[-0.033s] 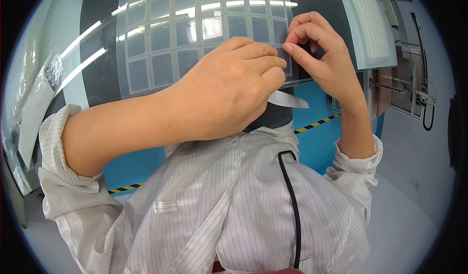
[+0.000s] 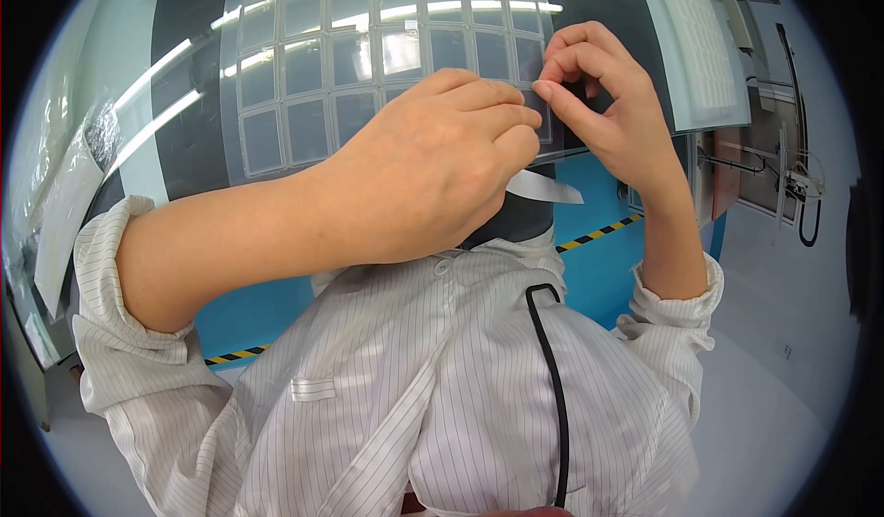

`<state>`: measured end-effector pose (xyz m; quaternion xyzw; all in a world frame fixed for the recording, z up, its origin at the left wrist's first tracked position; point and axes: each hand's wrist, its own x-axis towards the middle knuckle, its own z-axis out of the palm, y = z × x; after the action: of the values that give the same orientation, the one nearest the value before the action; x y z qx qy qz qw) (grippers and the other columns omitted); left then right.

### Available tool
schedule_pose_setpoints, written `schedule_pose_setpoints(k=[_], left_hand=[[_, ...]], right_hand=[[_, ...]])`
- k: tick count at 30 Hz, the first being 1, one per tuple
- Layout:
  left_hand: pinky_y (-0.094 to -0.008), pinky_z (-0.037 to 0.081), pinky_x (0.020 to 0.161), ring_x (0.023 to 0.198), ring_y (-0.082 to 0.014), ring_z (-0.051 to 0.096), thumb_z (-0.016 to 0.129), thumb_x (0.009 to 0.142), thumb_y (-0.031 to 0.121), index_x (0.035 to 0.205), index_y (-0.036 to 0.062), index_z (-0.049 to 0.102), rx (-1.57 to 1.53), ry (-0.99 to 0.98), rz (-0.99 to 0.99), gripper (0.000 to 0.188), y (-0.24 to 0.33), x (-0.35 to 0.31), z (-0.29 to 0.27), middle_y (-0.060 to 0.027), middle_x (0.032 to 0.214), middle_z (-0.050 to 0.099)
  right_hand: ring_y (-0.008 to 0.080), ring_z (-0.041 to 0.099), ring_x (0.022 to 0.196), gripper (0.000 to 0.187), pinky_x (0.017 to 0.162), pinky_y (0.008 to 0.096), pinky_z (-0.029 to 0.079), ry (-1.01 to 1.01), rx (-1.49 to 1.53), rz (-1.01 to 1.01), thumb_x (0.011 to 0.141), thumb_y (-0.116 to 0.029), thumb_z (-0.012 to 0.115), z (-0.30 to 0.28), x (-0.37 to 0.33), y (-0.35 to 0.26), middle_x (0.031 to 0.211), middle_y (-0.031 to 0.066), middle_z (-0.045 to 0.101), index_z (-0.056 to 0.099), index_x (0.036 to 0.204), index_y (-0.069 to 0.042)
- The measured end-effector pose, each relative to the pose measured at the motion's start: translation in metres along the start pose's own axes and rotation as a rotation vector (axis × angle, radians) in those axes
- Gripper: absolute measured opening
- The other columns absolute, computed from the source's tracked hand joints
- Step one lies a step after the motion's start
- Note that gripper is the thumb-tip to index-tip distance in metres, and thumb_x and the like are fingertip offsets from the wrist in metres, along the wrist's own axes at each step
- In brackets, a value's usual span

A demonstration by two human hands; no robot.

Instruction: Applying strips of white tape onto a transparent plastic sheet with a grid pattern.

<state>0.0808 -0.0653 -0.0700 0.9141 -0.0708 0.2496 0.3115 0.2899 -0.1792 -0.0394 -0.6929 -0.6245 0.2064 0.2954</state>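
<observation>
Nearest is the person's own white, dark-striped shirt [image 2: 368, 379], its sleeves rolled back, with a black cord [image 2: 558, 397] running down its front on the right. Beyond it, a blue surface [image 2: 594, 181] edged with yellow-and-black tape [image 2: 599, 233] shows on both sides of the body. A white strip [image 2: 548, 187] sticks out just below the left hand [image 2: 451, 158], which comes across from the left with its back to the view and its fingers bent together; its fingertips are partly hidden, so I cannot tell whether it holds anything. Close beside it, the right hand [image 2: 599, 93] is narrowed, thumb and forefinger curled almost tip to tip; whether something thin sits between them, I cannot tell. Both hands are over the near right corner of a clear plastic tray [image 2: 307, 128], a grid of rectangular pockets crossed by bright reflections. The tray lies on a dark mat [image 2: 189, 38]. Clear plastic wrapping [image 2: 46, 149] lies off to the left, a whitish pocketed sheet [image 2: 704, 47] to the right, and farther right stands equipment with dark tubing [image 2: 799, 103].
</observation>
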Motion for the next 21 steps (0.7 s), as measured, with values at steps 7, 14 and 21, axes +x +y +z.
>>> schedule_pose_setpoints(k=[7, 14, 21], left_hand=[[-0.0455, 0.048, 0.099, 0.118, -0.0354, 0.062, 0.066, 0.084, 0.001, 0.091, 0.0002, 0.057, 0.02, 0.01, -0.006, 0.011, 0.0, -0.001, 0.001, -0.0179, 0.126, 0.067], [-0.0458, 0.047, 0.101, 0.12, -0.0345, 0.061, 0.064, 0.085, 0.002, 0.092, -0.0002, 0.058, 0.017, -0.016, -0.005, 0.01, 0.0, -0.001, 0.001, -0.0177, 0.126, 0.066], [-0.0463, 0.047, 0.102, 0.122, -0.0339, 0.06, 0.065, 0.086, 0.002, 0.093, -0.0008, 0.058, 0.012, -0.033, 0.002, 0.01, -0.001, -0.002, 0.002, -0.0177, 0.127, 0.066]], right_hand=[[0.0107, 0.054, 0.079, 0.01, 0.071, 0.0233, 0.045, -0.007, 0.024, 0.03, 0.088, -0.004, 0.073, -0.003, 0.0, 0.0, 0.102, 0.0038, 0.061, 0.065, 0.088, 0.0], [0.0107, 0.056, 0.08, 0.009, 0.072, 0.0238, 0.046, -0.004, -0.106, -0.023, 0.088, -0.004, 0.073, 0.0, 0.004, -0.012, 0.103, 0.0043, 0.062, 0.066, 0.09, 0.002], [0.0116, 0.057, 0.085, 0.008, 0.076, 0.0242, 0.047, 0.009, 0.053, 0.016, 0.094, -0.006, 0.068, 0.0, -0.007, 0.003, 0.106, 0.0046, 0.061, 0.067, 0.093, 0.001]])
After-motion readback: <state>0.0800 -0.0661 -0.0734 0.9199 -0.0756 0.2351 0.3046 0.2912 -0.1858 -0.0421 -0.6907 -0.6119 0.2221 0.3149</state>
